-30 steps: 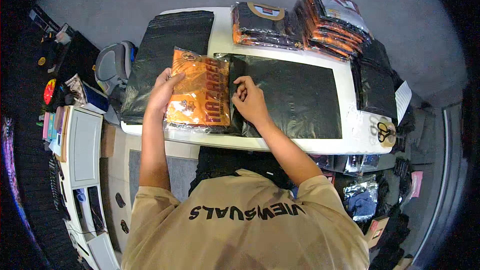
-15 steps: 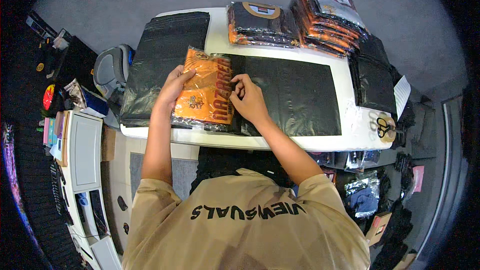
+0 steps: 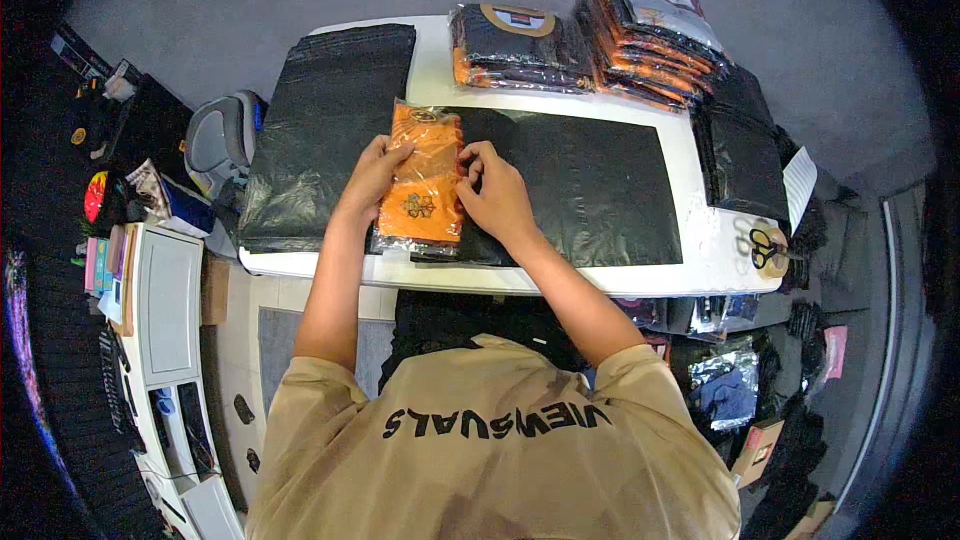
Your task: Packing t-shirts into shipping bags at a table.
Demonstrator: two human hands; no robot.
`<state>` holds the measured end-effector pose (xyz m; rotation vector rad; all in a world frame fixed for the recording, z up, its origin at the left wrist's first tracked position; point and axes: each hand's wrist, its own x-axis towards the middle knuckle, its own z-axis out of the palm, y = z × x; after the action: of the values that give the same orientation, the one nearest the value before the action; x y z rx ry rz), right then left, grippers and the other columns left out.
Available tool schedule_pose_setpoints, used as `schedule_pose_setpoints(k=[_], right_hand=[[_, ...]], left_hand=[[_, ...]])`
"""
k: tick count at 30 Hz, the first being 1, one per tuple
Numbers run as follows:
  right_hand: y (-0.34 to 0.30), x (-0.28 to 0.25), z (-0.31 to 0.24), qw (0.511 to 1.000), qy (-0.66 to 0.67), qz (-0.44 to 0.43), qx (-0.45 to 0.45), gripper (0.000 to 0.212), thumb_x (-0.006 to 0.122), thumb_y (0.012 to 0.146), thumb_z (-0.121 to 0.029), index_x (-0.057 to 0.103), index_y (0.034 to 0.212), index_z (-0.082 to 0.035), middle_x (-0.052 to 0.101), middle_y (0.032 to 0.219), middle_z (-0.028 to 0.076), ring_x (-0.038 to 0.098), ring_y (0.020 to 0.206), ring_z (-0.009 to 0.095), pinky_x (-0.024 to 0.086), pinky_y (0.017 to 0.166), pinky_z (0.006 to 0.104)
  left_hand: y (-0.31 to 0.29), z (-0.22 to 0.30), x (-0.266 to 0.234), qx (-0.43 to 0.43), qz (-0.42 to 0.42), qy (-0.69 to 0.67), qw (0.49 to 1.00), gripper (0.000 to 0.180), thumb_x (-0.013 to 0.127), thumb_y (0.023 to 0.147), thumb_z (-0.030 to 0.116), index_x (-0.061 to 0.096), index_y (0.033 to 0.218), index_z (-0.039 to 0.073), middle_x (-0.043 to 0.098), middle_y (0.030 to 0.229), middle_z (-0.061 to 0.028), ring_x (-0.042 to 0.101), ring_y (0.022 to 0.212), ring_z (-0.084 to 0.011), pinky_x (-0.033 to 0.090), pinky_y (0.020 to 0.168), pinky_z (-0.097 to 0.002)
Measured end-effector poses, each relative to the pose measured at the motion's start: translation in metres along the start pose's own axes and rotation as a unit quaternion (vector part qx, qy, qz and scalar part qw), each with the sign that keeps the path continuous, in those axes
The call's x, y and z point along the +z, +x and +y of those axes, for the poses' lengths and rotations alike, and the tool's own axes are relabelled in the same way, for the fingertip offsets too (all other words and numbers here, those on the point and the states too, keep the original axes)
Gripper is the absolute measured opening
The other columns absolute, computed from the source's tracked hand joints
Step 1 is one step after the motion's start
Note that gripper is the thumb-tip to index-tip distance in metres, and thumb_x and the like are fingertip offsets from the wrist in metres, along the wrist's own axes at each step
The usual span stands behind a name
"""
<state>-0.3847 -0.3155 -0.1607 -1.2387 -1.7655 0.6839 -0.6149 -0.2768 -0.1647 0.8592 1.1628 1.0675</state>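
Between my hands is an orange folded shirt in clear plastic (image 3: 428,172), upright or tilted so it looks narrow. My left hand (image 3: 376,178) grips its left edge, thumb on the front. At the opposite edge, my right hand (image 3: 496,202) has its fingers curled in and closed on the shirt's side. Beneath and to the right lies a flat black plastic bag (image 3: 580,200) on the white table (image 3: 510,283). Another pile of black plastic bags (image 3: 335,90) lies to the left.
At the table's far side stand a low stack of bagged shirts (image 3: 520,48) and a taller stack (image 3: 655,35). Folded black bags (image 3: 740,155), a paper sheet (image 3: 800,190) and black-handled scissors (image 3: 765,248) are on the right. A grey chair (image 3: 222,140) stands left.
My left hand has moved right with the shirt's left edge, so the shirt looks narrower and its printed right side is turned mostly out of sight. My right hand has hardly moved.
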Motion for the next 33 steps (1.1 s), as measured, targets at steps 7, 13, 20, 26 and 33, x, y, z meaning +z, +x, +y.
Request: schedule_pose_setpoints(k=[7,13,20,26,33], right_hand=[[0.003,-0.002,-0.01,1.0,-0.03,-0.004,-0.003,0.033,0.072,0.088,-0.009,0.06,0.118,-0.005,0.061,0.082,0.011,0.066,0.079,0.032,0.054,0.075,0.0438],[0.006,-0.003,-0.011,0.998,-0.058,-0.006,-0.018,0.032,0.074,0.088,-0.012,0.061,0.116,-0.003,0.063,0.084,0.013,0.067,0.08,0.034,0.054,0.075,0.0459],[0.006,-0.002,-0.014,0.994,-0.083,0.011,-0.067,0.03,0.073,0.089,-0.012,0.06,0.115,-0.004,0.063,0.084,0.014,0.068,0.084,0.036,0.054,0.076,0.0491],[0.008,-0.004,-0.012,0.991,-0.098,0.023,-0.093,0.03,0.07,0.085,-0.01,0.058,0.112,-0.006,0.063,0.084,0.014,0.067,0.083,0.037,0.054,0.075,0.0502],[0.011,-0.009,-0.018,0.992,-0.089,0.018,-0.088,0.032,0.072,0.085,-0.01,0.059,0.113,-0.007,0.062,0.08,0.012,0.068,0.08,0.036,0.053,0.072,0.0486]], left_hand=[[0.0,-0.01,0.022,-0.008,0.021,-0.04,0.999,0.05,0.062,0.109,0.012,0.041,0.152,-0.002,0.067,0.127,-0.0194,0.072,0.111,-0.0252,0.063,0.091,-0.0411],[0.002,-0.009,0.039,-0.028,-0.08,-0.077,0.993,0.048,0.052,0.112,0.011,0.04,0.158,0.001,0.066,0.135,-0.0183,0.071,0.118,-0.0264,0.061,0.099,-0.0418],[0.014,-0.02,0.054,-0.063,-0.119,-0.127,0.983,0.028,0.048,0.113,0.011,0.057,0.139,0.005,0.07,0.115,-0.0096,0.072,0.099,-0.0195,0.061,0.087,-0.0371],[0.025,-0.027,0.079,-0.14,-0.063,-0.087,0.984,0.033,0.046,0.115,0.037,0.066,0.104,0.015,0.066,0.082,0.0008,0.064,0.07,-0.0142,0.053,0.062,-0.0308],[0.032,-0.032,0.089,-0.136,-0.097,-0.181,0.969,0.05,0.041,0.116,0.053,0.066,0.093,0.016,0.061,0.07,0.0015,0.054,0.056,-0.0128,0.049,0.055,-0.0312]])
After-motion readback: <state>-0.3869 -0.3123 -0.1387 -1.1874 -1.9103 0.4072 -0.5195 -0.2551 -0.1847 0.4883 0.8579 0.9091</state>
